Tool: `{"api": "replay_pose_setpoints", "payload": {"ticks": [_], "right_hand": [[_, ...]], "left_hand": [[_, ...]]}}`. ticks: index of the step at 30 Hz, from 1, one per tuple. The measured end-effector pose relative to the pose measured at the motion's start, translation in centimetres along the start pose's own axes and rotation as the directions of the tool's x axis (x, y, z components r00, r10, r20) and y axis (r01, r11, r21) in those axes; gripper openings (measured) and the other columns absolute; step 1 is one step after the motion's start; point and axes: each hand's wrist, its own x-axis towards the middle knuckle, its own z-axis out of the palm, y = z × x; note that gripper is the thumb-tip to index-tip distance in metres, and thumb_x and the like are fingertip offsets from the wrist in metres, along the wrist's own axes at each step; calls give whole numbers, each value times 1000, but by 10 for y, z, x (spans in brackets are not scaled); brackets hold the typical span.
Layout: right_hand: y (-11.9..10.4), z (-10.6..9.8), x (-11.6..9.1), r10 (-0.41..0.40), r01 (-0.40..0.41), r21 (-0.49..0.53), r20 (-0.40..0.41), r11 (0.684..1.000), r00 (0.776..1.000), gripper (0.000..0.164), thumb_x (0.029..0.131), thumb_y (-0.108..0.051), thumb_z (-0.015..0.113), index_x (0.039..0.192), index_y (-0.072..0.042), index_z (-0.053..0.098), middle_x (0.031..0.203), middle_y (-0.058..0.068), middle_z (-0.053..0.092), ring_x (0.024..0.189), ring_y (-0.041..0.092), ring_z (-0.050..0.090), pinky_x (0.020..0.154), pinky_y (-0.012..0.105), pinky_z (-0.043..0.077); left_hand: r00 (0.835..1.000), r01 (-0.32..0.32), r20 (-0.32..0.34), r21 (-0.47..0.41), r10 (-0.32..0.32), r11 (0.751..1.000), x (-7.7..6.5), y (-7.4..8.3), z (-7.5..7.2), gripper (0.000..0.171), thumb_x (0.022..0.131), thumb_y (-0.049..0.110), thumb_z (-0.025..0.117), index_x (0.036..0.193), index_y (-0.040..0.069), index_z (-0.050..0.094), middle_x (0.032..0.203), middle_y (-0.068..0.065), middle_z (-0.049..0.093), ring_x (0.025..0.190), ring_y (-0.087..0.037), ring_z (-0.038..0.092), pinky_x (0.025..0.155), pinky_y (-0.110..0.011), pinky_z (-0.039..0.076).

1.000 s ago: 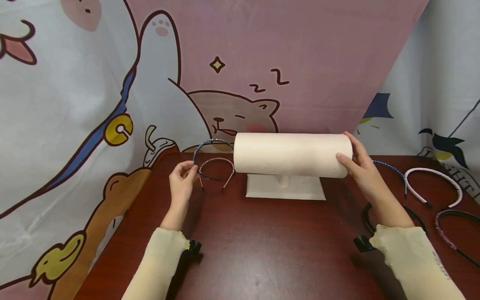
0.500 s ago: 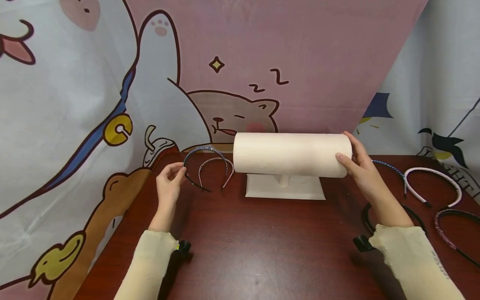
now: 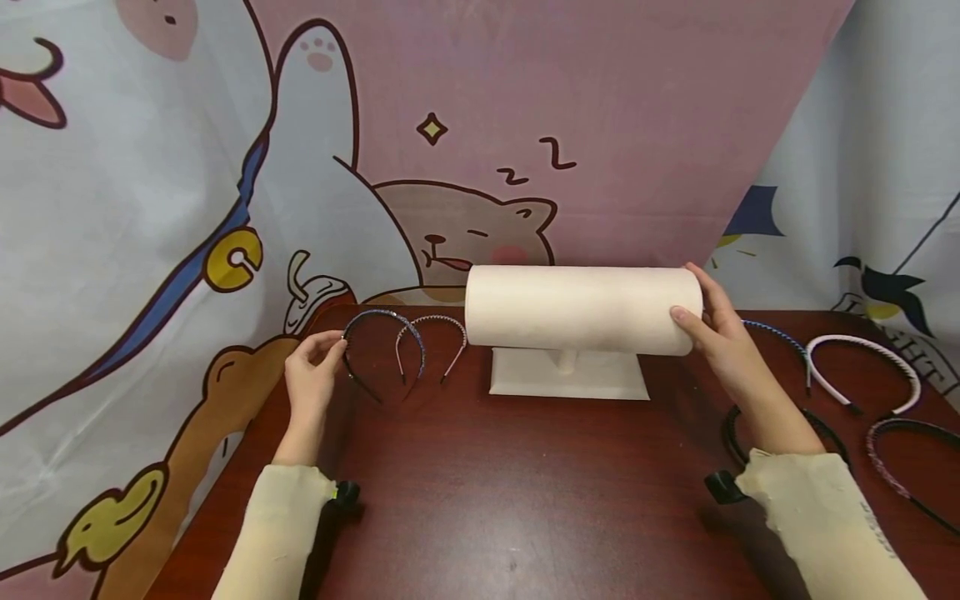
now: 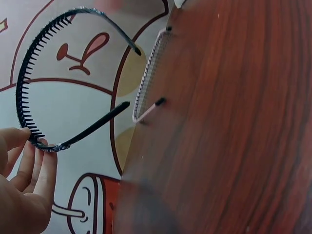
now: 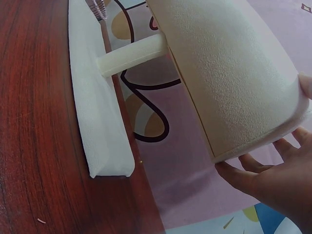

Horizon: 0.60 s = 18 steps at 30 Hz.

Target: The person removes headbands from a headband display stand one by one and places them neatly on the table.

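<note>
My left hand (image 3: 311, 375) pinches a dark blue glittery headband (image 3: 422, 342) by its left side, at the table's far left. In the left wrist view the same headband (image 4: 22, 87) shows small comb teeth along its inner edge. Just right of it a pale pink headband (image 3: 431, 318) stands on the table. My right hand (image 3: 716, 342) grips the right end of a cream padded roll (image 3: 577, 308), thumb in front and fingers round the end face. The roll sits level on a short post above a flat rectangular base (image 3: 525, 375).
Several more headbands lie at the right: a white one (image 3: 917, 375), a blue one (image 3: 780, 333), a black one (image 3: 731, 433) partly behind my right forearm, and a dark pink one (image 3: 873, 450). A printed cloth (image 3: 637, 125) hangs behind the brown table (image 3: 525, 500).
My left hand has moved left and slightly down with the blue headband, drawing it away from the roll's left end. The right hand and the roll have stayed put.
</note>
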Motion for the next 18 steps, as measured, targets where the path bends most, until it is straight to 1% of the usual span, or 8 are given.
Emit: {"api": "replay_pose_setpoints", "payload": {"ticks": [3, 6, 8, 10, 12, 15, 18], "right_hand": [[0, 0, 0, 3, -3, 1, -2, 1000, 1000, 67, 104, -15, 50, 161, -26, 15, 155, 5, 23, 116, 2, 44, 81, 9, 48], [0, 0, 0, 5, -5, -5, -1, 1000, 1000, 68, 104, -16, 50, 161, -27, 15, 155, 5, 23, 116, 2, 43, 81, 9, 48], [0, 0, 0, 6, -6, -8, -1, 1000, 1000, 68, 104, -16, 50, 161, -27, 15, 156, 5, 22, 117, 2, 43, 81, 9, 48], [0, 0, 0, 7, -7, -14, -1, 1000, 1000, 68, 104, -16, 50, 161, -27, 15, 156, 6, 22, 117, 1, 43, 81, 9, 48], [0, 0, 0, 8, -8, -15, -3, 1000, 1000, 68, 104, -16, 50, 161, -27, 15, 156, 6, 22, 117, 1, 43, 81, 9, 48], [0, 0, 0, 8, -9, -19, -6, 1000, 1000, 68, 104, -16, 50, 161, -27, 15, 157, 6, 22, 117, 1, 43, 81, 9, 48], [0, 0, 0, 11, -11, -20, -7, 1000, 1000, 68, 104, -16, 50, 161, -27, 15, 157, 7, 21, 118, 1, 43, 81, 9, 48]], "left_hand": [[1000, 8, -4, 33, -8, 999, -2, 7, -6, 24, 93, 12, 70, 113, -1, 72, 86, 15, 69, 76, 2, 64, 68, -12, 53], [1000, 6, -11, 64, -6, 998, -4, 15, -10, 22, 93, 9, 69, 111, -3, 72, 89, 5, 73, 74, 1, 64, 66, -13, 52], [1000, 3, -21, 88, -1, 996, -4, 17, -13, 21, 92, 8, 69, 110, -3, 73, 93, -2, 74, 73, 1, 64, 65, -13, 52], [999, -1, -35, 101, 5, 995, -1, 12, -16, 21, 92, 9, 70, 110, -2, 73, 95, -6, 75, 72, 3, 64, 65, -13, 52], [999, -9, -48, 117, 14, 993, 3, 4, -18, 21, 92, 11, 70, 110, 0, 74, 97, -6, 76, 72, 4, 63, 64, -11, 51], [997, -26, -70, 162, 38, 986, 10, -9, -21, 21, 93, 15, 71, 109, 3, 75, 98, -4, 77, 71, 7, 61, 63, -9, 48], [994, -44, -87, 213, 64, 976, 14, -16, -24, 19, 93, 18, 71, 107, 6, 76, 95, 0, 77, 69, 9, 57, 62, -8, 46]]}}
